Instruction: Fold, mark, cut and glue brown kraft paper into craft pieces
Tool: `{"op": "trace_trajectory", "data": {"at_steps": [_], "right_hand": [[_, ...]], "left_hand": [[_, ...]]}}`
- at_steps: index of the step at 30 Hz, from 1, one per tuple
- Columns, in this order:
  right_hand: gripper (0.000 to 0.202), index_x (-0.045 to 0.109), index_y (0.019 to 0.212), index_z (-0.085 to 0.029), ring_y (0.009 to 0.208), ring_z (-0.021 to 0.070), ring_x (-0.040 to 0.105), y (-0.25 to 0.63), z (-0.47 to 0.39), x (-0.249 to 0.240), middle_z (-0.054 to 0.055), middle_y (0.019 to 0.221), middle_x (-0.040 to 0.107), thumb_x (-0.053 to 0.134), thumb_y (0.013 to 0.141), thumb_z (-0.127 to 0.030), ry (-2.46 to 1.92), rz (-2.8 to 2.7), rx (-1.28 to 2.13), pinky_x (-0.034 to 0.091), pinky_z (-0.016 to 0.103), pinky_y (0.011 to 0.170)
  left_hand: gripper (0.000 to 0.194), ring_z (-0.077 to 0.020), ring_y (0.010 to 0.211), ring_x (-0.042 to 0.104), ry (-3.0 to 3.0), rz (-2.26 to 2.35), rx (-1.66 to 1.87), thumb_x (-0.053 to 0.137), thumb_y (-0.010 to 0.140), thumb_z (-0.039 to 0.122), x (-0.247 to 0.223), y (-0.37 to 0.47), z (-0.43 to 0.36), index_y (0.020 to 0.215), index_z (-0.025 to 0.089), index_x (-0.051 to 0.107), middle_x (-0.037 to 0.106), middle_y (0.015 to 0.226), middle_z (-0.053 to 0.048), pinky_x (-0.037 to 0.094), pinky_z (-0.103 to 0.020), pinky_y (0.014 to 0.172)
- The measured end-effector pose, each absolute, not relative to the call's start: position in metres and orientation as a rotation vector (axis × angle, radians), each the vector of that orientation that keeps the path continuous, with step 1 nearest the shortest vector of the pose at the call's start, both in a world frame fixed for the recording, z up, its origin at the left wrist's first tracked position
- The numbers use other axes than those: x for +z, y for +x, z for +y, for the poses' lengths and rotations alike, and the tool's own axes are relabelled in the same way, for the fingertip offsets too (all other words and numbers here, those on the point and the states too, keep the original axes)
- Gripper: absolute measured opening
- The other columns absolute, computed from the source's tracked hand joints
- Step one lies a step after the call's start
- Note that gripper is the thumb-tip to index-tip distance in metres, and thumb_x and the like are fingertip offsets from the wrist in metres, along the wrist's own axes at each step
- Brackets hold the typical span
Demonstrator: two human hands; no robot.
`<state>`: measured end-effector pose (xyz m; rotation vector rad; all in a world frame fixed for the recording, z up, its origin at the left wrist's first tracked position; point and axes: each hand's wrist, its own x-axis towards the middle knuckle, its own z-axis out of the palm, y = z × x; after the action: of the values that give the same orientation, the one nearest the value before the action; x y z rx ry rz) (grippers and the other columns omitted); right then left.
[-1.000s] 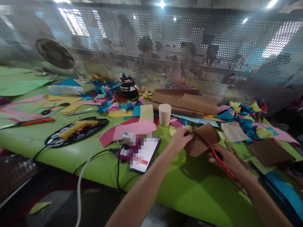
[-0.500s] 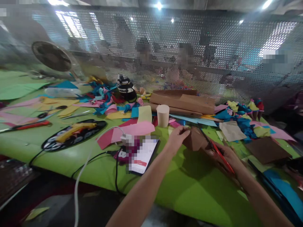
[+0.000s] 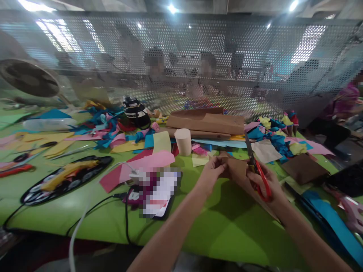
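Observation:
My left hand (image 3: 213,172) pinches the left end of a strip of brown paper (image 3: 237,170) just above the table. Closed round red-handled scissors (image 3: 263,180), my right hand (image 3: 270,187) also rests against the paper's right side. The scissor blades point up and away, standing clear of the paper's edge. From under my right hand the strip runs down toward my right forearm. A pale cylinder (image 3: 183,142) stands upright beyond my left hand. To the right lie a crumpled beige paper piece (image 3: 266,150) and a dark brown sheet (image 3: 305,168).
A phone (image 3: 161,194), partly blurred out, and a cable (image 3: 81,223) lie left of my forearm. A hot glue gun (image 3: 70,174) rests on a black tray. Folded brown sheets (image 3: 207,124) and coloured scraps line the back, before a perforated screen (image 3: 181,87). A fan (image 3: 30,78) stands far left.
The view has turned right, so things sit further left in the picture. The scissors have swung from slanting across the paper to pointing more upright, and more of the strip shows.

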<state>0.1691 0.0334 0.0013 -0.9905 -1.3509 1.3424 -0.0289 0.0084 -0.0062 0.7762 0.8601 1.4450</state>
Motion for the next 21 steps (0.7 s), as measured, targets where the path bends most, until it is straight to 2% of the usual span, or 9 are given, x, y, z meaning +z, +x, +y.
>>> {"op": "trace_trajectory", "data": {"at_steps": [4,7,9,14,18,21], "right_hand": [[0.045,0.074,0.109,-0.024,0.051,0.0102,0.050,0.167,0.031,0.007,-0.001,0.073,0.067,0.088,0.068,-0.037,-1.011,-1.367,1.318,0.039,0.024,0.048],[0.047,0.075,0.109,-0.026,0.069,0.0160,0.065,0.166,0.031,0.008,0.003,0.092,0.075,0.090,0.066,-0.037,-0.985,-1.353,1.286,0.051,0.027,0.062],[0.049,0.073,0.108,-0.027,0.082,0.0204,0.070,0.166,0.031,0.006,0.003,0.099,0.076,0.092,0.063,-0.035,-0.953,-1.346,1.281,0.056,0.031,0.072],[0.052,0.070,0.110,-0.027,0.094,0.0254,0.072,0.167,0.032,0.005,0.005,0.108,0.075,0.092,0.064,-0.033,-0.922,-1.385,1.270,0.060,0.035,0.080],[0.050,0.068,0.110,-0.027,0.098,0.0280,0.072,0.167,0.032,0.003,0.005,0.109,0.076,0.091,0.067,-0.035,-0.902,-1.445,1.191,0.060,0.041,0.086],[0.050,0.068,0.108,-0.028,0.097,0.0283,0.072,0.166,0.034,-0.003,0.003,0.107,0.075,0.092,0.065,-0.037,-0.909,-1.438,1.140,0.060,0.043,0.088]], "left_hand": [[0.031,-0.0157,0.078,0.064,0.763,0.926,1.447,0.081,0.073,0.030,-0.002,-0.028,0.006,0.094,0.018,0.061,0.068,0.091,-0.003,0.056,-0.033,0.074],[0.031,-0.0155,0.077,0.063,0.771,0.959,1.433,0.081,0.073,0.031,0.001,-0.028,0.005,0.094,0.019,0.061,0.067,0.091,-0.003,0.056,-0.032,0.072],[0.031,-0.0150,0.076,0.062,0.785,0.992,1.427,0.080,0.076,0.038,0.003,-0.028,0.003,0.093,0.019,0.062,0.066,0.088,-0.002,0.055,-0.029,0.068],[0.041,-0.0173,0.077,0.063,0.818,1.113,1.326,0.068,0.083,0.058,0.004,-0.030,0.000,0.096,0.019,0.066,0.066,0.091,-0.006,0.052,-0.027,0.062],[0.040,-0.0203,0.080,0.062,0.803,1.150,1.241,0.074,0.077,0.052,0.003,-0.032,0.000,0.098,0.020,0.065,0.065,0.091,-0.006,0.050,-0.026,0.055],[0.038,-0.0220,0.084,0.063,0.800,1.018,1.203,0.072,0.078,0.052,0.006,-0.033,-0.001,0.095,0.019,0.066,0.066,0.092,-0.007,0.056,-0.032,0.060]]}}
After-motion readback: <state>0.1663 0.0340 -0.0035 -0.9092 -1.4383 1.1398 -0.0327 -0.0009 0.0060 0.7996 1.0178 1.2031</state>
